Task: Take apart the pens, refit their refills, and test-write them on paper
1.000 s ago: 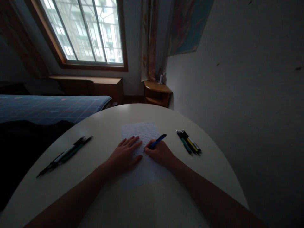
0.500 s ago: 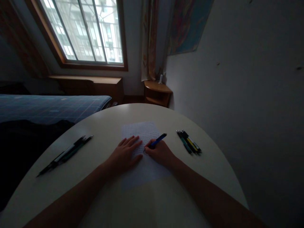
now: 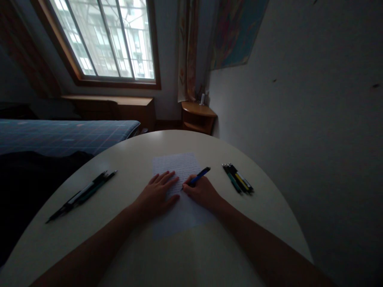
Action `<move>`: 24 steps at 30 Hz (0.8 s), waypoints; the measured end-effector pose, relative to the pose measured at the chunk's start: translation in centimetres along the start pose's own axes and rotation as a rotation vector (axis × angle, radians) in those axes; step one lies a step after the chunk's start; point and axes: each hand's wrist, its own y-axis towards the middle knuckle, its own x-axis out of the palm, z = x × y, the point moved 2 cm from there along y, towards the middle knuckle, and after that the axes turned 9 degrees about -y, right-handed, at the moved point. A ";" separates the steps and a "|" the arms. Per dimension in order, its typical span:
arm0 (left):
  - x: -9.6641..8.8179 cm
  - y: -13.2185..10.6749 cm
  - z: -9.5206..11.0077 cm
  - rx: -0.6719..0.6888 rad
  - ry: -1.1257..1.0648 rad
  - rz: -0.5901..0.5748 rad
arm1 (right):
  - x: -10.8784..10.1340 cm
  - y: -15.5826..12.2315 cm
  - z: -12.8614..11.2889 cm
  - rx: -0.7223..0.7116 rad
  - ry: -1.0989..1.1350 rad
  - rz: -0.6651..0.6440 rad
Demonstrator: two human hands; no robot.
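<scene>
A sheet of paper [image 3: 176, 161] lies on the pale round table, its upper part covered in lines of handwriting. My left hand [image 3: 160, 195] rests flat on the sheet's left side, fingers spread. In my right hand [image 3: 202, 191] is a blue pen [image 3: 201, 174], pinched near its tip and tilted up to the right. The pen's tip is at the paper, just below the written lines; whether it touches cannot be made out. My right hand leans on the sheet's right edge.
Several pens [image 3: 237, 179] lie side by side on the right of the table [image 3: 179, 139]. Another bunch of dark pens [image 3: 82, 195] lies at the left. Beyond are a bed [image 3: 66, 133], a corner stand [image 3: 199, 108] and a window [image 3: 104, 40]. A wall [image 3: 314, 131] borders the right.
Almost nothing differs. Both hands keep their places on the paper, and the pen in my right hand has shifted very slightly at most.
</scene>
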 end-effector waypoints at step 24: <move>-0.1 0.0 0.1 0.008 0.008 0.001 | 0.0 0.1 0.2 -0.011 -0.025 -0.006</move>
